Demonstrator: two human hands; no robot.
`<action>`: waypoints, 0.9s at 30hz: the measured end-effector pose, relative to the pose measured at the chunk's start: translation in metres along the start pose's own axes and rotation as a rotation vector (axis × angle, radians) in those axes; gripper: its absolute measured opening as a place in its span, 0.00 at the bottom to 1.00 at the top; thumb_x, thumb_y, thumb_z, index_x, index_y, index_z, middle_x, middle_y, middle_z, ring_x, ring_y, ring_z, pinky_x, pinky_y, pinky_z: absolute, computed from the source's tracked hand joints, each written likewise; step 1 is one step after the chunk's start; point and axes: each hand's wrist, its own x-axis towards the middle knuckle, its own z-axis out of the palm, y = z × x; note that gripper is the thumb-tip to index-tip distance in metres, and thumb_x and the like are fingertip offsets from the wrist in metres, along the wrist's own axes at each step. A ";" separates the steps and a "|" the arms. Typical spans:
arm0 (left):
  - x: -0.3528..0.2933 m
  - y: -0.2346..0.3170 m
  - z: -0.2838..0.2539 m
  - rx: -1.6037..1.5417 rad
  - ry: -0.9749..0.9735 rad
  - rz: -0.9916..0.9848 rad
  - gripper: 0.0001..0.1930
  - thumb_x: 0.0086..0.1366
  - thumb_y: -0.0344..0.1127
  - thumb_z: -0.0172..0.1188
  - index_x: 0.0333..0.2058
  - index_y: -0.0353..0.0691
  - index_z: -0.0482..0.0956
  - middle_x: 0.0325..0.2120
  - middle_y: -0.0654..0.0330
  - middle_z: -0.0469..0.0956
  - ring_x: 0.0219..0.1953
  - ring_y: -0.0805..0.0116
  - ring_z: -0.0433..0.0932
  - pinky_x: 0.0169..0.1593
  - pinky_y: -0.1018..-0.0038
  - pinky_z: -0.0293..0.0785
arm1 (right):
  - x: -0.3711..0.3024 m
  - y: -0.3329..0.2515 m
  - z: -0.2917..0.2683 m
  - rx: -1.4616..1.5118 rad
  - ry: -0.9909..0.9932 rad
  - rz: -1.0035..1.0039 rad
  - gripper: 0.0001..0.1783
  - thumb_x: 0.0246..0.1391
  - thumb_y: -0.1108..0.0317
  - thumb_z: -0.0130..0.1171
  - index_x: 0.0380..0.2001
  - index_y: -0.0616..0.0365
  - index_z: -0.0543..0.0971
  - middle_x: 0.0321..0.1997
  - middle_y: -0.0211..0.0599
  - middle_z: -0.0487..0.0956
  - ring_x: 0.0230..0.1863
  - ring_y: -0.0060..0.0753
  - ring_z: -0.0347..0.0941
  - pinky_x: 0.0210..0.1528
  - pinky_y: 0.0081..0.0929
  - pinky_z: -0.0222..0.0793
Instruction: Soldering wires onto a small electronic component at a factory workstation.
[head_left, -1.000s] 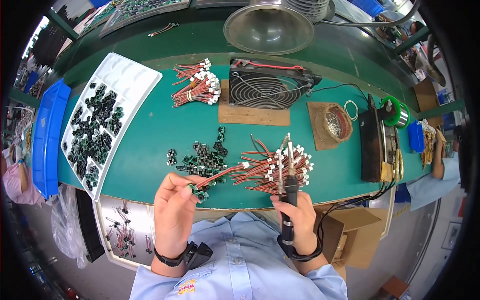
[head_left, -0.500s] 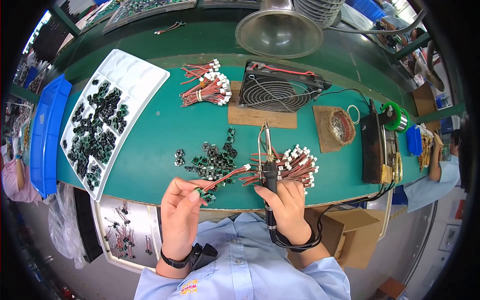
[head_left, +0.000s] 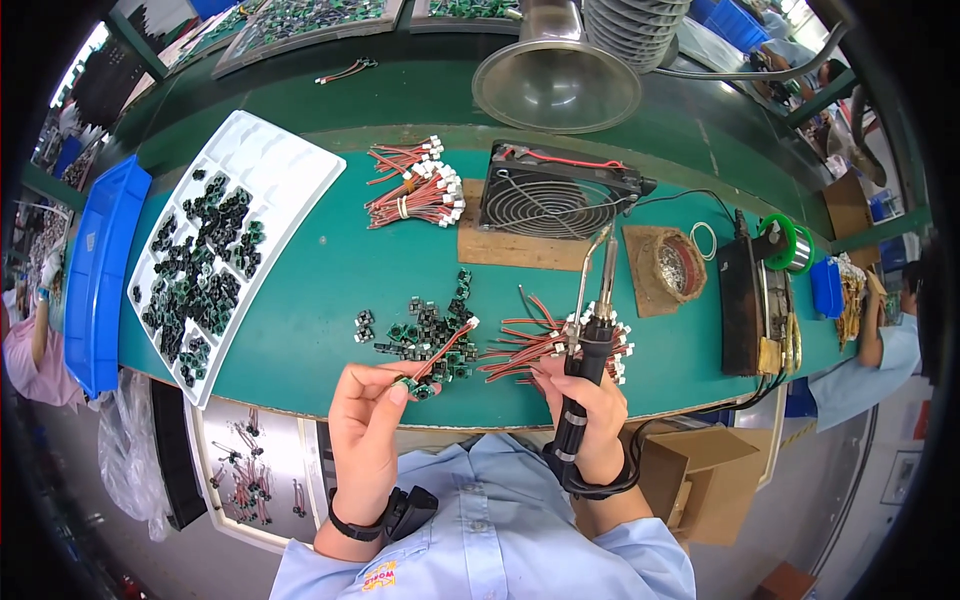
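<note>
My left hand (head_left: 365, 410) is closed, pinching a small green circuit board (head_left: 422, 391) between thumb and fingertips. From this board a red-and-black wire lead (head_left: 446, 347) slants up to a white connector. My right hand (head_left: 592, 405) is wrapped round a black soldering iron (head_left: 594, 350), its metal tip pointing up and away, with a thin metal tube beside it. Right behind that hand lies a pile of wire leads (head_left: 520, 345) with white connectors; whether the fingertips touch them I cannot tell. A heap of small circuit boards (head_left: 430, 325) lies just beyond my left hand.
A white tray (head_left: 290, 165) of boards and a blue bin (head_left: 105, 260) stand left. Bundled leads (head_left: 415, 195), a fan (head_left: 555, 190) and a metal hood (head_left: 557, 85) are farther back. To the right are a solder pot (head_left: 672, 268), a soldering station (head_left: 740, 310) and a solder spool (head_left: 790, 245).
My right hand has moved right with the soldering iron, which now leans rightward. The lead's white connector, beside the iron before, is now apart from it and farther left. My left hand keeps its pinch.
</note>
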 end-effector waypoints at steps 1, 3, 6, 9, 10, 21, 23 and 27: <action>-0.001 -0.001 0.000 0.011 -0.001 0.012 0.03 0.63 0.26 0.49 0.35 0.36 0.66 0.39 0.49 0.74 0.38 0.67 0.75 0.43 0.73 0.70 | 0.003 -0.001 -0.003 -0.018 -0.028 -0.006 0.24 0.36 0.90 0.61 0.37 0.58 0.69 0.33 0.46 0.78 0.32 0.37 0.76 0.36 0.29 0.74; -0.001 -0.001 0.002 0.033 -0.004 0.035 0.03 0.63 0.26 0.50 0.35 0.34 0.67 0.41 0.48 0.75 0.38 0.69 0.75 0.45 0.75 0.69 | 0.008 -0.002 -0.007 -0.053 -0.082 -0.018 0.23 0.38 0.91 0.60 0.37 0.59 0.69 0.34 0.50 0.77 0.34 0.37 0.77 0.39 0.29 0.76; -0.003 0.004 0.008 0.043 -0.038 -0.015 0.04 0.63 0.26 0.49 0.36 0.35 0.66 0.40 0.48 0.74 0.39 0.65 0.75 0.43 0.72 0.71 | 0.006 -0.004 -0.008 -0.041 -0.020 -0.033 0.23 0.39 0.90 0.60 0.38 0.58 0.67 0.34 0.50 0.77 0.35 0.37 0.77 0.39 0.30 0.76; -0.003 0.004 0.015 0.039 -0.116 -0.038 0.04 0.63 0.26 0.49 0.37 0.35 0.65 0.40 0.49 0.73 0.40 0.65 0.74 0.44 0.71 0.71 | 0.006 -0.010 -0.006 0.030 0.036 0.034 0.23 0.41 0.89 0.60 0.38 0.58 0.66 0.34 0.50 0.77 0.35 0.37 0.77 0.39 0.31 0.76; -0.003 0.003 0.018 0.029 -0.174 -0.034 0.04 0.63 0.25 0.48 0.37 0.35 0.65 0.41 0.49 0.73 0.41 0.66 0.74 0.45 0.72 0.70 | 0.007 -0.014 -0.005 0.096 0.059 0.105 0.23 0.41 0.89 0.59 0.38 0.57 0.65 0.34 0.50 0.77 0.36 0.38 0.77 0.39 0.31 0.75; -0.007 0.002 0.040 0.103 -0.271 0.046 0.06 0.63 0.27 0.50 0.37 0.35 0.65 0.39 0.51 0.72 0.40 0.66 0.73 0.45 0.71 0.69 | 0.017 -0.047 -0.023 0.363 -0.013 0.329 0.22 0.45 0.86 0.58 0.40 0.56 0.61 0.33 0.48 0.76 0.34 0.33 0.76 0.35 0.27 0.74; -0.008 0.002 0.040 0.093 -0.279 0.021 0.06 0.62 0.27 0.50 0.38 0.35 0.65 0.39 0.52 0.72 0.39 0.66 0.73 0.44 0.71 0.69 | 0.015 -0.049 -0.023 0.380 -0.043 0.376 0.22 0.46 0.85 0.59 0.40 0.56 0.61 0.33 0.46 0.76 0.33 0.30 0.75 0.33 0.24 0.73; -0.005 0.011 0.042 -0.042 -0.278 -0.201 0.08 0.62 0.27 0.51 0.39 0.34 0.66 0.37 0.54 0.71 0.38 0.67 0.73 0.42 0.72 0.70 | 0.017 -0.051 -0.022 0.394 -0.073 0.344 0.22 0.46 0.84 0.59 0.40 0.57 0.61 0.31 0.43 0.75 0.30 0.25 0.74 0.32 0.20 0.72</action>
